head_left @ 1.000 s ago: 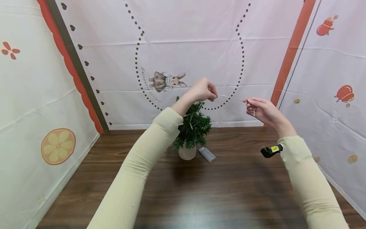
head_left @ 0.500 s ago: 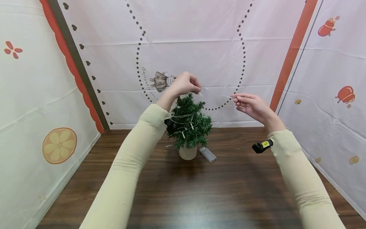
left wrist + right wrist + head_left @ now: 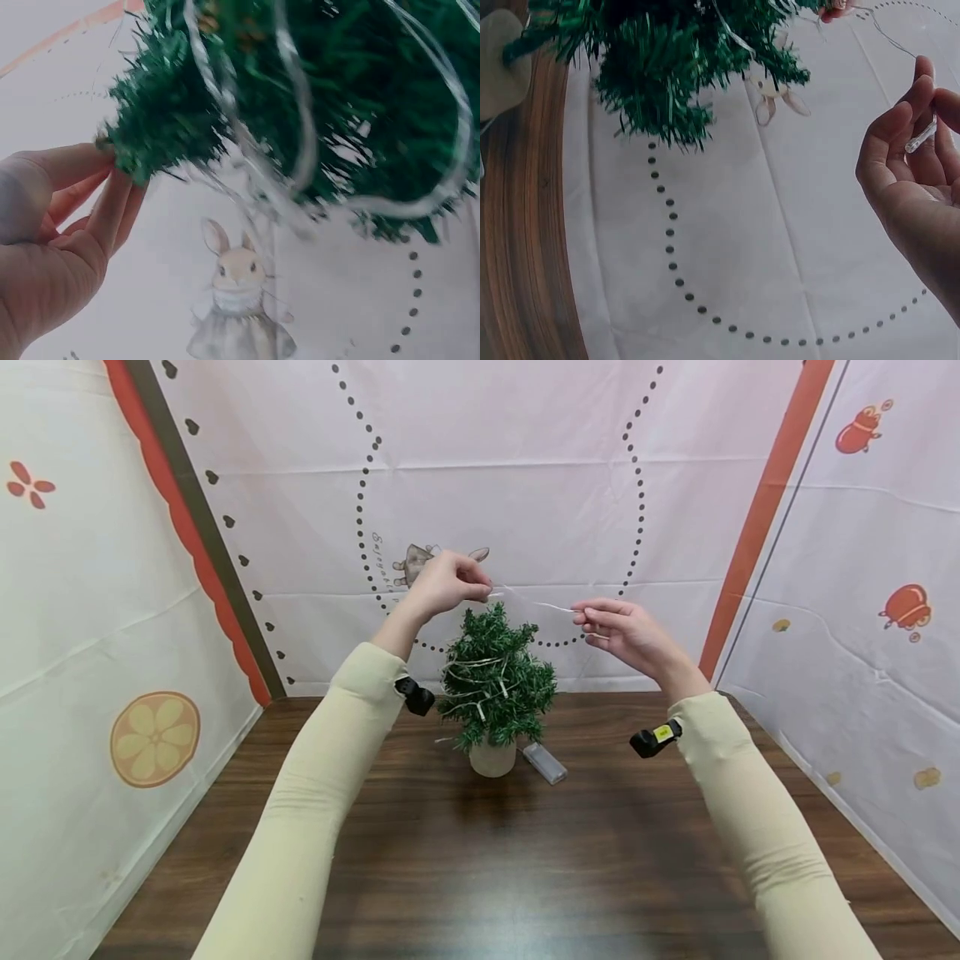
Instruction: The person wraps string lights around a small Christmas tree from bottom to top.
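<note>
A small artificial Christmas tree stands upright in a pale pot on the table, with clear wire looped around its branches. Above its tip, my left hand pinches the string lights between thumb and fingers. To the right, my right hand pinches the same wire, which spans the gap between both hands. A small clear bulb hangs within the curled fingers of the right hand in the right wrist view. In the left wrist view, the left fingertips overlap a branch end.
A grey battery box lies on the brown wooden table just right of the pot. Printed cloth hangs behind the table and along both sides. Each sleeve carries a small black wrist camera.
Both hands have moved left, the left one from right of the treetop to above and left of it. The wire stays between them, and more of the tree shows.
</note>
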A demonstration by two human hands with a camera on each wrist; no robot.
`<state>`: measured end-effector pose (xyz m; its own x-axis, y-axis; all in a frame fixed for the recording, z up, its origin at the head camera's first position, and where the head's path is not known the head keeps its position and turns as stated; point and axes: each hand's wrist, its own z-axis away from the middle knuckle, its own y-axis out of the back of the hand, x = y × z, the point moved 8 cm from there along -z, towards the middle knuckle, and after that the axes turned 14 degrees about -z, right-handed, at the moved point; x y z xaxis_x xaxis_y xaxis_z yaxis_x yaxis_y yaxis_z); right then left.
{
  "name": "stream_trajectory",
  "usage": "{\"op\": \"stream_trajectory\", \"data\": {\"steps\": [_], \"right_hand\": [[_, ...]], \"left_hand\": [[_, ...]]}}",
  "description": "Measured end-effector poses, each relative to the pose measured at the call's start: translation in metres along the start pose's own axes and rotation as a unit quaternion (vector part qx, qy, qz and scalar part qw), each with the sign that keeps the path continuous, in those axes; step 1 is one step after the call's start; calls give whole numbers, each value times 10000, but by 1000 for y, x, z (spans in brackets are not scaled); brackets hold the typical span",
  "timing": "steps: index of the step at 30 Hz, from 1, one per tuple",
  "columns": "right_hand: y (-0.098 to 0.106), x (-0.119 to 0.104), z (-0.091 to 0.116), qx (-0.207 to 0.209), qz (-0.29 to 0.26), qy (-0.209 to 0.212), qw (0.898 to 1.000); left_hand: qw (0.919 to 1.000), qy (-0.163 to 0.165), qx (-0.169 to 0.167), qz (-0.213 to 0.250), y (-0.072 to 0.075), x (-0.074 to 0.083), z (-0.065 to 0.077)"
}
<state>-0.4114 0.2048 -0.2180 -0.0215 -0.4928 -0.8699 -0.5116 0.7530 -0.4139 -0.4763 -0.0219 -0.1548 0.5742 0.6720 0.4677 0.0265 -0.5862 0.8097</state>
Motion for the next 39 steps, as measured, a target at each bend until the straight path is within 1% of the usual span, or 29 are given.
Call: {"op": "stream_trajectory", "data": {"steps": [3, 7, 10, 14, 19, 21, 23, 28, 31, 35, 37, 39], "right_hand": [[-6, 4, -5, -11, -66, 0, 10000], [-14, 10, -9, -89, -108, -34, 9999], [-18, 13, -11, -94, -79, -36, 9999], [-22, 16, -11, -79, -133, -65, 9999], [-29, 18, -10, -231, -145, -110, 9996], [-32, 19, -9, -293, -89, -102, 9995], [-35, 21, -9, -357, -60, -116, 9993], [-41, 25, -8, -430, 48, -194, 9989], [-44, 27, -7, -493, 179, -224, 9984], [-49, 32, -5, -648, 317, -292, 9970], [-50, 35, -4, -726, 338, -335, 9962], [-52, 38, -3, -795, 365, -377, 9955]], "left_hand": [[9999, 28, 162, -7, 3, -10, 4], [9994, -9, 252, 223, 3, -23, 11], [9987, -149, 274, 402, 3, -30, 17], [9984, -348, 222, 392, 3, -38, 24], [9985, -394, 227, 290, 1, -47, 31], [9980, -452, 251, 359, 1, -48, 35], [9971, -556, 288, 436, 4, -42, 44], [9905, -865, 390, 992, 9, -31, 63], [9853, -1068, 474, 1243, 8, -34, 66], [9802, -1369, 616, 1290, 7, -35, 73], [9769, -1479, 679, 1387, 6, -34, 76], [9745, -1517, 746, 1477, 6, -34, 80]]}}
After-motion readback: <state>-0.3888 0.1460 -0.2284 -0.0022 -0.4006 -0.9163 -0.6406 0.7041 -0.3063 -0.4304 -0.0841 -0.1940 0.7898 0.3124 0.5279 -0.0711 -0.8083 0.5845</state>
